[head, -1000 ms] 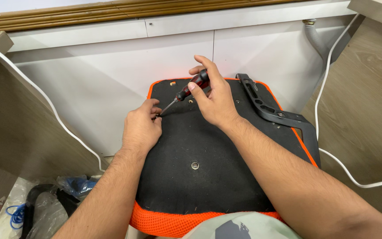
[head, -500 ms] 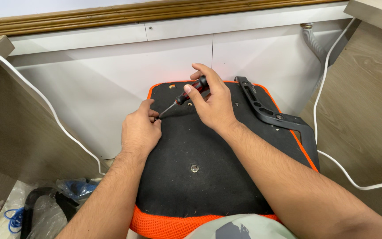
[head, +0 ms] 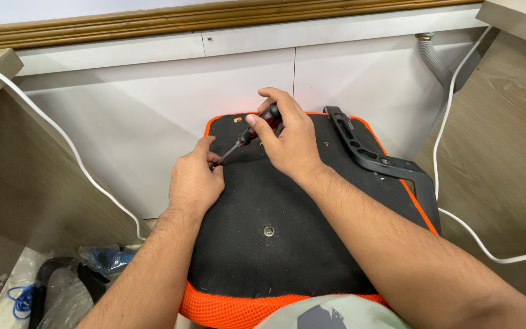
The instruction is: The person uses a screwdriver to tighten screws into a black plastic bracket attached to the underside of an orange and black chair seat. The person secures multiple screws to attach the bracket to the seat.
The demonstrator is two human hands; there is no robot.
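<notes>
While the right hand (head: 290,143) grips the screwdriver (head: 252,132) handle, the left hand (head: 195,181) pinches its tip at 8 o'clock, steadying it on the seat (head: 287,244).

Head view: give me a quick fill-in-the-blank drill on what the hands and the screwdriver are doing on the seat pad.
1. The right hand grips the screwdriver by its ____.
2. The left hand steadies the screwdriver's ____ against the black panel.
3. The mesh at the panel's near edge is ____ in colour.
4. The black armrest bracket lies on the panel's ____ side.

Missing words: handle; tip; orange; right
</notes>
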